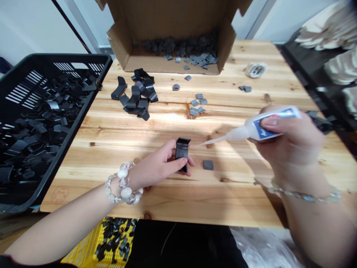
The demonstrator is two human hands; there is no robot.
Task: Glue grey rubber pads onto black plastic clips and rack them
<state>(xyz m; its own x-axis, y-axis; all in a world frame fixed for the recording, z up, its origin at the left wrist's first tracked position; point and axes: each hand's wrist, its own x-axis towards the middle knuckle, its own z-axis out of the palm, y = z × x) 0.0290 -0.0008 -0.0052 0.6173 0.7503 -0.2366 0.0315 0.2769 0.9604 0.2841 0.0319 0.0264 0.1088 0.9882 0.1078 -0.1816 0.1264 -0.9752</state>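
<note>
My left hand grips a black bent plastic clip above the wooden table, thumb across its lower part. A thin wet-looking mark shows near the clip's upper bend. My right hand is wrapped round a white glue bottle with a blue label, tilted so its long thin nozzle points left. The nozzle's tip is close to the clip's right side; whether they touch I cannot tell. One small grey square pad lies on the table just right of my left hand.
Black bent clips lie piled at the back left. Several grey pads lie mid-table before an open cardboard box of pads. A tape roll sits back right. A black crate stands left, a yellow basket below the front edge.
</note>
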